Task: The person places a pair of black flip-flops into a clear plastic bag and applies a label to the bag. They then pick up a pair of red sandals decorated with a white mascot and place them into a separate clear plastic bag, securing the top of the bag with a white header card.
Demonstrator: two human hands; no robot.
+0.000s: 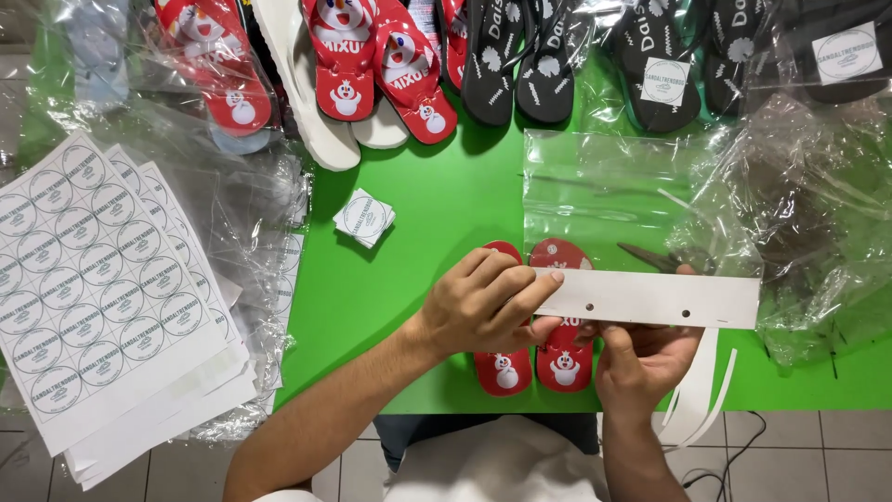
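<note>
While seen from the head camera, looking straight down:
Left hand (488,302): curled over the left end of a white card strip (650,298), fingertips (548,277) pressing its upper edge, thumb underneath; grasping, not released.
Right hand (641,358): below the strip, thumb up against its lower edge near the middle, fingers clenched around loose white paper strips (697,400) hanging past the desk edge.
White card strip: long, flat, level, held across and just above a pair of small red sandals (534,358); two small holes visible toward its right half.
Small red sandals: side by side on the green desk (418,232), near its front edge, toes pointing away, heels printed with a white figure; middles hidden by strip and hands.
Clear plastic bag (604,186): flat on the desk just beyond the sandals.
Scissors (664,257): lying at the bag's lower right corner, partly under crumpled film.
Sticker sheets (93,288): stacked at far left, rows of round labels.
Small sticker stack (364,217): alone on the desk, left of the bag.
Far edge: larger red sandals (390,65) and black sandals (520,65), several in bags.
</note>
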